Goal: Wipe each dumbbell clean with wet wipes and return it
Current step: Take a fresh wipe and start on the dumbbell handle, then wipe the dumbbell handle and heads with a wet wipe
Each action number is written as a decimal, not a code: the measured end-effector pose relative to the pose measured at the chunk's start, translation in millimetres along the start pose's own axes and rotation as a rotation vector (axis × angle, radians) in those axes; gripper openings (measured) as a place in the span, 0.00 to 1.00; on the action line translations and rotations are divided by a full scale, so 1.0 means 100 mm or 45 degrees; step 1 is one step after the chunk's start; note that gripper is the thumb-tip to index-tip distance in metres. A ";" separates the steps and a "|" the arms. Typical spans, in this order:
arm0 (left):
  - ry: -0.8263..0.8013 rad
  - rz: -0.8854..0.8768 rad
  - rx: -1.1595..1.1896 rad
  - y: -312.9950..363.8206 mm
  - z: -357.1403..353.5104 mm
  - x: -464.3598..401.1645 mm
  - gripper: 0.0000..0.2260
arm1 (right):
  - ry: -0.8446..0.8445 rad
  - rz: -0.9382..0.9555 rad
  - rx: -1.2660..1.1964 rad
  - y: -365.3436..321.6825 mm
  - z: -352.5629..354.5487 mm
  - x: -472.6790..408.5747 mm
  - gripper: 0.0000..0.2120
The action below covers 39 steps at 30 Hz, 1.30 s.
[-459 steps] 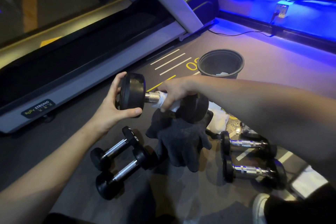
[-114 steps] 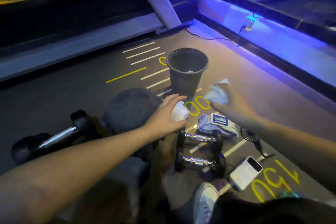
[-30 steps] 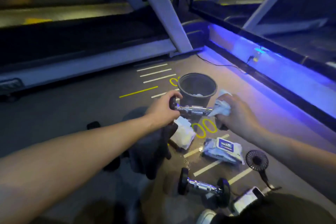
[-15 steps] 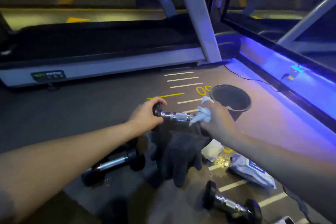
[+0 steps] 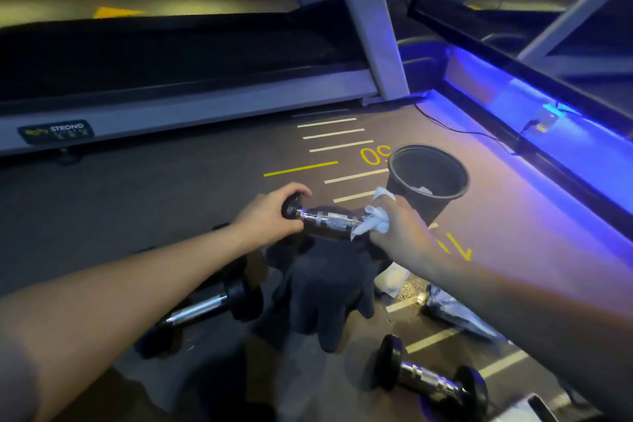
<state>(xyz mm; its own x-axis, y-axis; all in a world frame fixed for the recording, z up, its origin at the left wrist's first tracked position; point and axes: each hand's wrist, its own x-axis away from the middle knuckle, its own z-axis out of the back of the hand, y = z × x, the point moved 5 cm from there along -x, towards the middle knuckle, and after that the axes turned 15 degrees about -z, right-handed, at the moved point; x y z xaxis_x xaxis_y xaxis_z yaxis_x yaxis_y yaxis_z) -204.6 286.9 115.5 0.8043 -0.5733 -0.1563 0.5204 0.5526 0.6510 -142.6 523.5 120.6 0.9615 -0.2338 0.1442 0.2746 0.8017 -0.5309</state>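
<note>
Left hand and wipe-clutching right hand grip a raised dumbbell above a dark cloth, beside the bin.

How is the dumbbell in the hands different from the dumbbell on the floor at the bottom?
The held dumbbell is up in the air, gripped by the left hand at one end; the floor dumbbell lies untouched. The held one has a white wipe pressed on it by the right hand; the floor one has none. Both have shiny metal handles and black ends.
</note>
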 end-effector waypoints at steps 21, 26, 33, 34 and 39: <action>-0.285 0.067 0.397 -0.29 -0.13 -0.04 0.54 | -0.007 0.195 -0.045 0.09 0.01 0.07 0.17; -0.167 -0.016 0.489 -0.10 0.01 -0.09 0.50 | 0.074 0.078 -0.167 0.13 0.10 0.13 0.17; 0.004 -0.144 0.533 0.16 0.42 -0.13 0.47 | 0.133 0.115 -0.291 -0.08 0.26 0.20 0.15; 0.035 -0.143 0.544 0.17 0.46 -0.12 0.46 | 0.134 0.106 -0.313 -0.09 0.26 0.18 0.15; 0.006 -0.095 0.467 0.18 0.44 -0.05 0.44 | -0.006 0.018 -0.238 -0.02 0.00 0.11 0.23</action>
<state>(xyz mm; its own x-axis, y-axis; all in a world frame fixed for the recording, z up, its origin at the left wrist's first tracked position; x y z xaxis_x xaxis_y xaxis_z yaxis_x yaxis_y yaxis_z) -212.5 273.2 160.5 0.7697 -0.6006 -0.2165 0.4411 0.2552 0.8604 -132.1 519.6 123.4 0.9654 -0.2202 0.1394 0.2551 0.6885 -0.6789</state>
